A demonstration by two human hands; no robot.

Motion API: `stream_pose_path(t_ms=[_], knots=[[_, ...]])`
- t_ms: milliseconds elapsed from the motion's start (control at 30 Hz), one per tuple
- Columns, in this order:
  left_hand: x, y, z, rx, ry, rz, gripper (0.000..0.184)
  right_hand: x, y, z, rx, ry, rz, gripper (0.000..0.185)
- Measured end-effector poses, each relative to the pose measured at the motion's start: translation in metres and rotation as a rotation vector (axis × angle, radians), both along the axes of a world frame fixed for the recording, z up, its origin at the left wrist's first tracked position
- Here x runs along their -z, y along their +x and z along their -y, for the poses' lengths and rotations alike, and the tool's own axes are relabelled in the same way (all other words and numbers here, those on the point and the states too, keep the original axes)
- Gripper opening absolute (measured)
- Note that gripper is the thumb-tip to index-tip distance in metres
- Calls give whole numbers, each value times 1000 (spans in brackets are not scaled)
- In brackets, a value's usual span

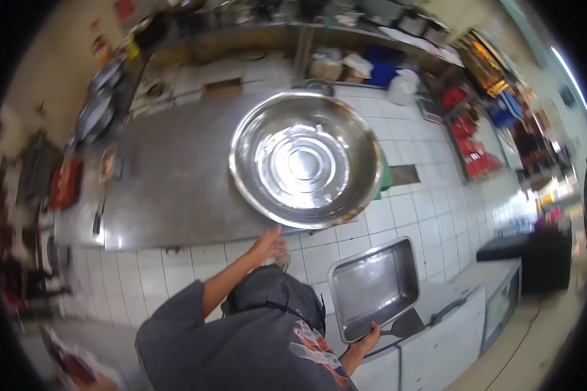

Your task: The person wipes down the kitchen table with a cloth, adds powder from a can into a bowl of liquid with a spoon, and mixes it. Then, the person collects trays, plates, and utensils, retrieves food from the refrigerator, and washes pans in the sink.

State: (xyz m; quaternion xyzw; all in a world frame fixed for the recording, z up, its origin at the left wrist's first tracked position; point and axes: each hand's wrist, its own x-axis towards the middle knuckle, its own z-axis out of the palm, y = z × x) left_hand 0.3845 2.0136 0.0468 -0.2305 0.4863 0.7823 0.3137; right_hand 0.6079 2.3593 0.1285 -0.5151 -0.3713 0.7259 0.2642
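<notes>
My right hand [370, 340] is closed on the near edge of a rectangular steel pan [370, 284], which is tilted and shows its bare inside. From the same hand sticks out the dark flat blade of a spatula [408, 323]; its handle is mostly hidden by the fingers. My left hand [269, 246] is held out with its fingers apart, just below the rim of a big round steel basin [241, 189]. Whether it touches the rim I cannot tell. The shiny basin stands at the right end of a steel table [169, 169].
A white chest-like unit [437, 352] stands below the pan at my right. Pots [98, 117] sit beyond the table's left end. Farther right is a rack with red packages [479, 163], and a white bag [403, 88] lies on the tiled floor [417, 215]. A red crate [66, 184] is far left.
</notes>
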Motion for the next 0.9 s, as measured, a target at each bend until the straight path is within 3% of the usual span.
stream_pose_path(t_ms=[33, 100, 200, 300, 333, 400, 500, 600, 700, 800, 900], knots=[[-8, -13, -9, -148, 196, 152, 63, -11, -7, -12, -33, -35, 8, 25], [-19, -31, -36, -300, -19, -7, 57, -24, -24, -34, -103, -120, 14, 28], [-30, -39, -60, -426, -106, -83, 52, -8, -46, -81, -187, 34, 52, 33], [-20, -28, -64, -369, -249, -146, 47, -14, -86, -108, -354, 27, 12, 36], [-26, -19, -54, -318, -83, -101, 46, -22, -101, -105, -409, 24, 24, 36], [-35, 8, -48, -315, -53, -42, 47, -46, -137, -97, -548, 60, -7, 36], [-15, 66, -40, -259, -283, -61, 49, -51, -194, -85, -797, 157, -26, 37], [52, 144, -23, -330, -535, -108, 39, -73, -235, -32, -1038, 171, -26, 39], [-14, 182, -4, -574, -465, 233, 34, -91, -258, 41, -1220, 143, -110, 39], [-56, 206, 19, -854, -505, -29, 37, -97, -268, 122, -1321, 153, -246, 32], [-69, 217, 72, -978, -394, -130, 44, -88, -272, 198, -1485, 324, -172, 30]])
